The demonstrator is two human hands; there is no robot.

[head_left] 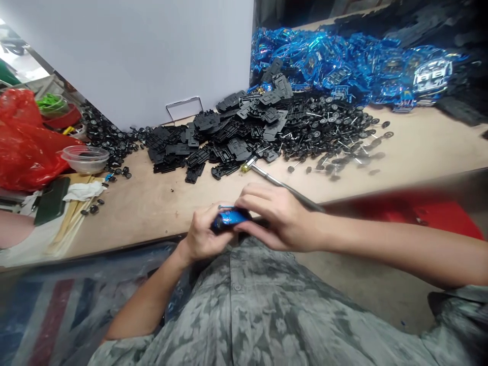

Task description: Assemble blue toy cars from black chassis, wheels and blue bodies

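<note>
Between my two hands, just over the table's near edge, is a shiny blue toy car (pixel 232 218). My left hand (pixel 208 231) is closed around its left end. Fingers and thumb of my right hand (pixel 272 216) pinch the other end, covering much of it. Beyond my hands lies a hammer (pixel 269 178) with a yellowish tip and a metal shaft. Behind it is a heap of black plastic chassis plates (pixel 232 132), and to their right a spread of black wheels on metal axles (pixel 328 132).
Shiny blue car shells (pixel 324 61) are piled at the back right. A white panel (pixel 145 56) stands behind the table (pixel 141 208). Leftward are a clear plastic bowl (pixel 86 159), a red plastic bag (pixel 30 142) and small black wheels (pixel 114 140). Something red (pixel 430 213) sits below the table's right edge.
</note>
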